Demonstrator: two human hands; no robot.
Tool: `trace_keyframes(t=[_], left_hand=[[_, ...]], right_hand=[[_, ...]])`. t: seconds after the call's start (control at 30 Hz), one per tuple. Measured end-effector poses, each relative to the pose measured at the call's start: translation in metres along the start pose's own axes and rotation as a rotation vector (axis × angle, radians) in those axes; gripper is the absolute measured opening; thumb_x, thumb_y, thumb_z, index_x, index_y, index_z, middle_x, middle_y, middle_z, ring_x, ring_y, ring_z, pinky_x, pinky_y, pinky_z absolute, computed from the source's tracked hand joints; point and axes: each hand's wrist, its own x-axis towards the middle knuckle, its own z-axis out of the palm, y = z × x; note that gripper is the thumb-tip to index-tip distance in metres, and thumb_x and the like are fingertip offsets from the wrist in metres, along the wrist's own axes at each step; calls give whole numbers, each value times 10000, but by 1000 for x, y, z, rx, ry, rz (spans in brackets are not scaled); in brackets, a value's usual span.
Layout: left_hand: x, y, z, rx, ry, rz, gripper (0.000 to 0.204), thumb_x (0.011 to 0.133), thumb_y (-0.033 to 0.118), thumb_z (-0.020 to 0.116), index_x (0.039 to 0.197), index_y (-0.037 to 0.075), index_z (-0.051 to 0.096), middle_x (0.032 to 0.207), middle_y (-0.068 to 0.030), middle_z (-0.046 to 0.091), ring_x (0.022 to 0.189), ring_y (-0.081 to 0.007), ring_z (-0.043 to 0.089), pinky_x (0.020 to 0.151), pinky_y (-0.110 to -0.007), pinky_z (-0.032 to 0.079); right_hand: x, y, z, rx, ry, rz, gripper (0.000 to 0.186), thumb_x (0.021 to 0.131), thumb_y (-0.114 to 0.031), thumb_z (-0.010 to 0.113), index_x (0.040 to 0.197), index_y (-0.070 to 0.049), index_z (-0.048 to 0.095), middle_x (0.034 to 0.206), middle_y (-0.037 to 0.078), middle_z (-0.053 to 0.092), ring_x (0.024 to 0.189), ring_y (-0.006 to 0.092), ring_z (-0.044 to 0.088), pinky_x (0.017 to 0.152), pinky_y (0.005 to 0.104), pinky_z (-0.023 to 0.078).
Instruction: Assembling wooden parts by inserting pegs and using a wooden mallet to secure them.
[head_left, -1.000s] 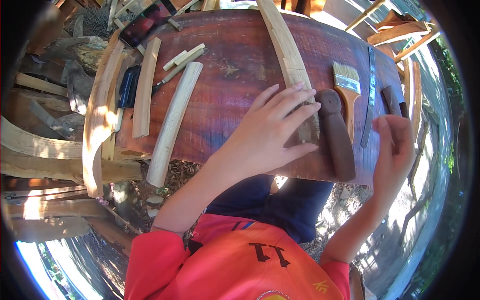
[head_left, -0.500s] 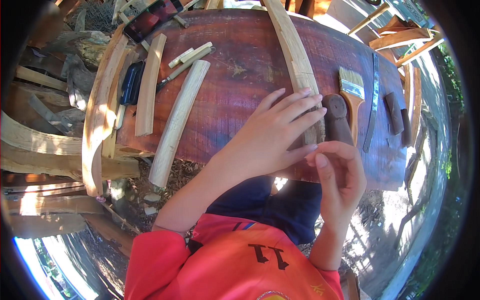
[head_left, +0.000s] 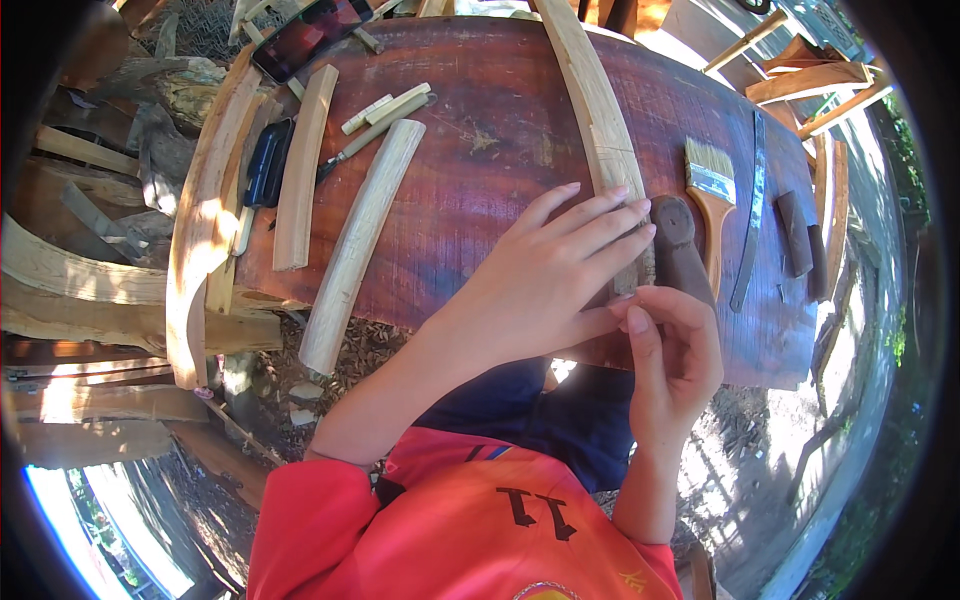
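At the far left we see a long curved plank standing out along the side of the reddish-brown counter. Near its top end lies a phone with a dark screen. Just right of the plank we find a dark, glossy case, then a straight wooden slat. Next come small pale sticks beside a slim tool with a light handle and a dark tip. A pale, rounded wooden length slants past them, its lower end hanging over the near edge of the counter.

Around the middle, the left hand reaches in with its grip open, fingers spread and laid over the near end of a long wooden strip, which runs up to the top of our view. The right hand is bent just beside it, thumb and forefinger drawn close together at the tip of the left thumb; we cannot tell whether that grip holds anything.

A dark brown, round-ended block lies beside the strip, its lower part behind the right hand. Further right we see a paintbrush, bristles pointing away, then a narrow metal strip and two dark cylindrical pieces.
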Motion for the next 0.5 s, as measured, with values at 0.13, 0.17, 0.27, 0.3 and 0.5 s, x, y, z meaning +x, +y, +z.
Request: trace_keyframes(t=[0.13, 0.17, 0.27, 0.3, 0.5], left_hand=[[-1, 2, 1, 44, 20, -2, 668, 860, 283, 800, 1471, 67, 635, 1570, -103, 588, 1487, -280, 524, 1249, -518, 379], [-1, 2, 1, 33, 23, 7, 668, 860, 283, 800, 1471, 67, 635, 1570, -103, 588, 1487, -280, 524, 1249, -518, 379], [-3, 1, 0, -4, 32, 9, 642, 866, 256, 800, 1459, 64, 644, 1556, -99, 601, 1471, -277, 542, 1243, -515, 397], [-4, 1, -1, -18, 49, 4, 622, 865, 238, 805, 1445, 72, 655, 1540, -94, 613, 1455, -282, 557, 1238, -513, 409], [-12, 5, -8, -146, 136, -6, 468, 813, 153, 850, 1266, 119, 738, 1330, -51, 694, 1261, -282, 654, 1105, -468, 500]], right_hand=[[-4, 0, 3, 18, 17, 13, 189, 1038, 47, 675, 1226, 34, 655, 1051, 145, 792, 961, 151, 747, 869, 271, 583], [-5, 1, 4, 20, 40, -21, 189, 1038, 47, 675, 1226, 34, 655, 1051, 145, 792, 961, 151, 747, 869, 271, 583], [-3, 5, 7, 9, 71, -31, 173, 1014, 58, 701, 1182, 35, 668, 1065, 147, 793, 944, 159, 751, 862, 273, 587], [-2, 8, 7, -100, 84, -131, 161, 998, 63, 719, 1151, 28, 686, 1065, 143, 792, 930, 162, 753, 839, 272, 589], [-9, 8, 6, -291, 134, -117, 147, 941, 58, 784, 1073, -3, 759, 1056, 129, 789, 875, 168, 757, 732, 268, 591]])
